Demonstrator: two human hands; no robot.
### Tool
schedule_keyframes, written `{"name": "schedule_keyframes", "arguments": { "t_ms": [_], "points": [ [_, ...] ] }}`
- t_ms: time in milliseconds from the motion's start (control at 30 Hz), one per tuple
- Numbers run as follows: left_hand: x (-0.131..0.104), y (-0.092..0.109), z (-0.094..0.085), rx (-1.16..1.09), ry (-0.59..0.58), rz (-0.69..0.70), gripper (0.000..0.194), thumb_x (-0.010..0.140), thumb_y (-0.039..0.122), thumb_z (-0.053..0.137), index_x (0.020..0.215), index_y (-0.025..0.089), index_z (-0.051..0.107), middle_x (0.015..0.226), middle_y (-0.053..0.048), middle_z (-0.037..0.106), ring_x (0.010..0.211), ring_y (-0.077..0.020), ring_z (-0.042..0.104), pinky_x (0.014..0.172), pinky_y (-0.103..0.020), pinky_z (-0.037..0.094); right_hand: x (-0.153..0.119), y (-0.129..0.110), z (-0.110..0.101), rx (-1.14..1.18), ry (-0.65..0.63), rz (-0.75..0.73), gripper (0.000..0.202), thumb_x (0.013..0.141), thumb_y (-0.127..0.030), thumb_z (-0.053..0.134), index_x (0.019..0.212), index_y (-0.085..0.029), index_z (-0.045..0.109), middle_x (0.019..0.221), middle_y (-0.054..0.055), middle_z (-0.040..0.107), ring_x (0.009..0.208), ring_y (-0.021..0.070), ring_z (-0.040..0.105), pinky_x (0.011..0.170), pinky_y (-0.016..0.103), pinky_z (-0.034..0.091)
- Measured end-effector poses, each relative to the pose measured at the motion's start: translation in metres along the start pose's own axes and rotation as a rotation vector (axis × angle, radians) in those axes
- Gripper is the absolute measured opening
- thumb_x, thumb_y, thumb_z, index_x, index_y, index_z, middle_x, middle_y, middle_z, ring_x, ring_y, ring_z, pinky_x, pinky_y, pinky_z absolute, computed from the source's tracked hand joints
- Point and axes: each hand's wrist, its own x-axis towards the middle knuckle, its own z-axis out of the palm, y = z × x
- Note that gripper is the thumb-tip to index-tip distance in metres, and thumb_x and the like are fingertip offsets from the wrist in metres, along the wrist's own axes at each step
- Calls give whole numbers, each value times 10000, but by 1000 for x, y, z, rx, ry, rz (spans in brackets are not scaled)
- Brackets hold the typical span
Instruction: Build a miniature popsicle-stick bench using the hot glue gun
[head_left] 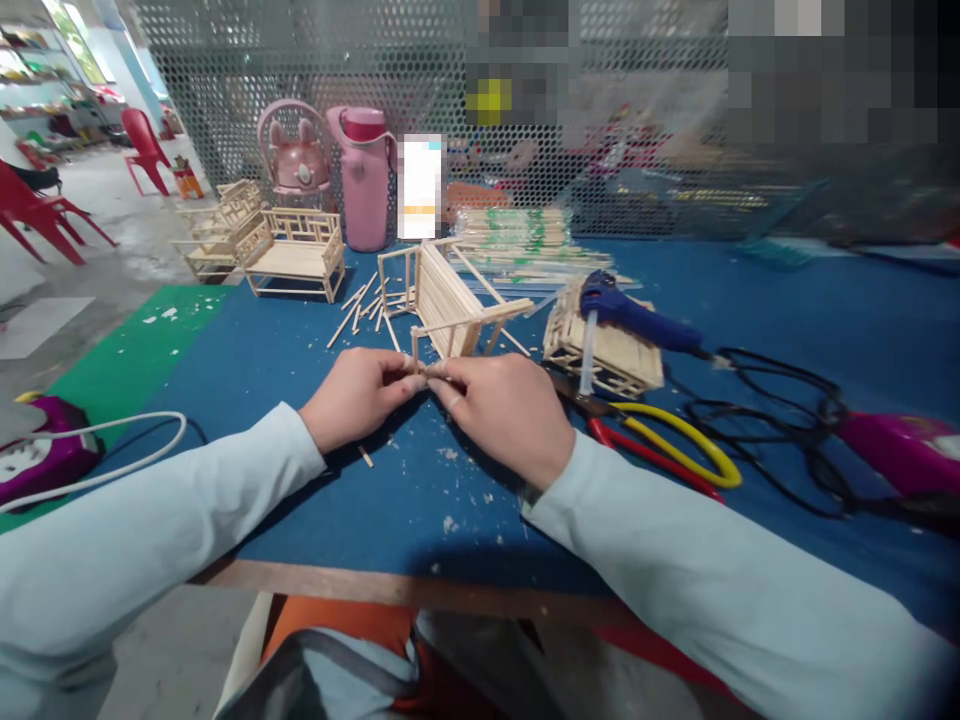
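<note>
One stick frame slants away leftward.

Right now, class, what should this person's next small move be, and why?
Probably ease the fingertips slightly apart for a look: the left hand and right hand meet close by the near end of the stick frame, and their fingers hide the spot between them.

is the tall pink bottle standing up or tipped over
Upright: the tall pink cylindrical bottle stands on its base, darker pink cap on top.
</note>
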Motion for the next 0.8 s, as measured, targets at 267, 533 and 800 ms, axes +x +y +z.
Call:
{"name": "schedule_keyframes", "arguments": {
  "t_ms": [267, 533, 800],
  "points": [
    [0, 1, 0, -82, -15, -6, 230, 828, 309, 569, 925, 173, 726, 927, -37, 751, 814, -181, 653, 780, -283, 469, -3, 2, 6, 40, 31, -14, 223, 855, -274, 507, 792, -188, 703, 748, 65, 734, 645, 184, 634, 551, 288, 283],
    [-11, 21, -13, 36, 217, 24, 268, 765, 395, 644, 786, 132, 688, 690, -28, 685, 612, -129, 567, 574, -221, 419, -19, 5, -3, 267, 266, -62, 196, 862, -246, 523, 874, -211, 715, 711, 4, 733, 629, 136, 654, 627, 238, 422],
    [-28, 40, -1, -250, 138, 60, 306, 875, 373, 514, 778, 148, 698, 643, -8, 663, 597, -111, 571, 573, -197, 430, -27, -5, -9, 398, 374, -156, 237, 885, -192, 481, 936, -223, 710, 864, 4, 761, 770, 129, 705, 712, 209, 494]
  ]
}}
